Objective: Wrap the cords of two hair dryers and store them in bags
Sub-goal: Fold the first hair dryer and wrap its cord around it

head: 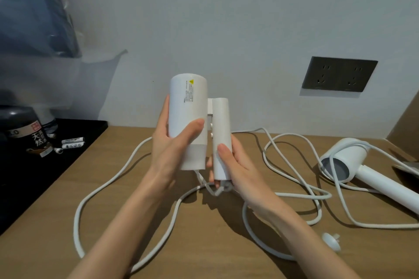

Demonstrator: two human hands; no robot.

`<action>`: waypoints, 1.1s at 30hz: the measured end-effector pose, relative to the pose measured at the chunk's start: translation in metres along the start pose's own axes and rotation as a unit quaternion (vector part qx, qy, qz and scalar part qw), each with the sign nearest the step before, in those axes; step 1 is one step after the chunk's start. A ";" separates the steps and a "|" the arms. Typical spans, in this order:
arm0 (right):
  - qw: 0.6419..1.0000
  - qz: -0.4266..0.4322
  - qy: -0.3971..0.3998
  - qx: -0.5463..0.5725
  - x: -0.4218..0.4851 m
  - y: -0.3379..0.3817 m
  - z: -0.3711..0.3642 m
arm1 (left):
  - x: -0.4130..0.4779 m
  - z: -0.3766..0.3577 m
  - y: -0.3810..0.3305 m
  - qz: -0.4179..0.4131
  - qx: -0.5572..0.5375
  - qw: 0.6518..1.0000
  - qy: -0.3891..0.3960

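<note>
Left hand clasping folded dryer, right hand clasping its handle; 2nd dryer, cords beside.

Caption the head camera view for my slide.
Left hand grips the barrel, right hand the folded handle of a white hair dryer; a second dryer lies on the table.

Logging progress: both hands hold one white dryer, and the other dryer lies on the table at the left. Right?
No: the head view shows the other dryer lying on the table at the right. The left hand and right hand do hold one white dryer.
</note>
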State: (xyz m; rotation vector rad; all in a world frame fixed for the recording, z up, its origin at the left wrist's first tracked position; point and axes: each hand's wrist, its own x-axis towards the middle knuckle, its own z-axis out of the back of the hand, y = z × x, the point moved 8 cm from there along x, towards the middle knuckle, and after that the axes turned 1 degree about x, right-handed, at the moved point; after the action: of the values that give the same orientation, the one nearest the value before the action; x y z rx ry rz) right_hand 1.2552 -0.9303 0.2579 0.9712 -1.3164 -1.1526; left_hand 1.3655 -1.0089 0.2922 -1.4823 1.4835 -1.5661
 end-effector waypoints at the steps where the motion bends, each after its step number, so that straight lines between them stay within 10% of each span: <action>1: 1.000 -0.010 0.026 0.014 -0.001 0.001 -0.005 | 0.003 0.004 -0.003 0.000 -0.009 1.000 0.004; 7: 0.983 -0.036 0.167 -0.063 -0.006 -0.010 -0.030 | 0.007 0.019 0.004 0.121 -0.142 0.981 0.044; 16: 0.891 -0.026 0.131 -0.434 -0.007 -0.009 -0.002 | -0.002 0.017 0.011 0.179 -0.139 0.971 0.080; 33: 0.927 -0.033 0.151 -0.343 -0.007 0.003 0.042 | -0.023 -0.027 0.013 0.130 0.059 0.932 0.334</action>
State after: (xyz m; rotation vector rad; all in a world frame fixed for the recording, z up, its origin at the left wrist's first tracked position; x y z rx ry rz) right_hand 1.2140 -0.9188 0.2619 0.6327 -0.5604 -1.3214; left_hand 1.3433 -0.9826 0.2771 -0.6549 1.8057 -2.0493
